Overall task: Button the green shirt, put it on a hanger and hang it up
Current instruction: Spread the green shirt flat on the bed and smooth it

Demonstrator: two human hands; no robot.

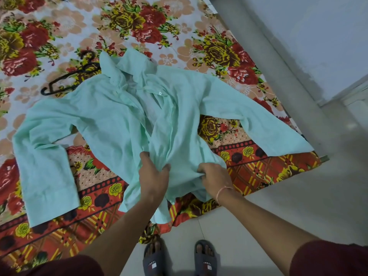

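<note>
Here left hand point(153, 176) and right hand point(214, 178) pinch the green shirt point(111, 120).

I'm seeing a floral bedsheet point(179, 26) lying spread out, its orange checked border nearest me, and two grey slippers point(206, 259) standing on the pale tiled floor point(298, 206) beside it.

Thin woven cloth on green shirt point(111, 124), matt, softly creased. Pale smooth finish on button point(160, 93), looks plastic. Dark smooth hanger point(65, 77), faint sheen, likely plastic. Printed floral cloth on bedsheet point(59, 22), matt, lightly wrinkled. Pale floor tiles point(298, 206), smooth, low gloss. Grey slides point(154, 261), matt, rubbery in look.
</note>
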